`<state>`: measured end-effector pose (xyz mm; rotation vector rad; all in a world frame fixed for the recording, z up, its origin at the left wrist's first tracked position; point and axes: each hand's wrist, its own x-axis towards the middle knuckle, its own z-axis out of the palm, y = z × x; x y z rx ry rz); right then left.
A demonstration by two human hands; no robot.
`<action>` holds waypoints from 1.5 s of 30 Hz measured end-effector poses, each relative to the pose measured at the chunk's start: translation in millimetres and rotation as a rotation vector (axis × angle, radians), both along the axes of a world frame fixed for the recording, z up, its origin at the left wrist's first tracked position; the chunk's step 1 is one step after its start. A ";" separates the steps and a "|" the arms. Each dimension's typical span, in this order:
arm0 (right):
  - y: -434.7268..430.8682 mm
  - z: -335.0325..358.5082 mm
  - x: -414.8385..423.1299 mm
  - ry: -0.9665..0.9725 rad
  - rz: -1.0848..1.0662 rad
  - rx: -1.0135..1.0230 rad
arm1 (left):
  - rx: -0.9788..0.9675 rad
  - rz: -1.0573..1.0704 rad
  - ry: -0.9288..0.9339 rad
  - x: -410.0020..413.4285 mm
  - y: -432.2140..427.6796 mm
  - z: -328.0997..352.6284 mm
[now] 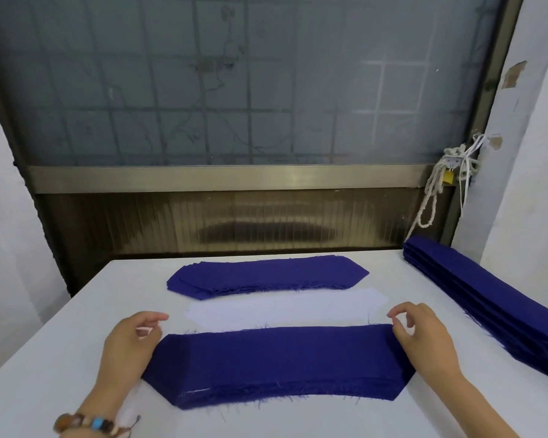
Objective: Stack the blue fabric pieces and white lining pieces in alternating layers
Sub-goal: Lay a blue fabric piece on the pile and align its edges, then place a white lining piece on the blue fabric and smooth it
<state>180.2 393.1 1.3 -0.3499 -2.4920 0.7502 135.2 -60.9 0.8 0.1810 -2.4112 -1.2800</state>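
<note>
Facing the desk [76, 343], head view: stack [276, 361] topped with blue fabric lies at 6 o'clock. Left hand [130, 339] rests at its 9 o'clock end, fingers loosely curled; hold cannot be told. Right hand [424, 336] sits at its 3 o'clock end, fingertips curled at the far corner; hold likewise unclear. White lining pile [285, 308] lies just beyond the stack toward 12 o'clock, blue pile [266, 275] behind it. Long blue pile [487, 298] lies at 3 o'clock.

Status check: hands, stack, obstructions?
Left hand, right hand at near stack ends, grip unclear. Blue piece on top. White lining pile, blue pile behind. Nothing blocking.
</note>
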 end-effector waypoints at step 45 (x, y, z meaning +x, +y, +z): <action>-106.8 -19.2 -130.7 -0.304 0.454 0.074 | -0.146 -0.342 -0.114 -90.5 43.4 -5.5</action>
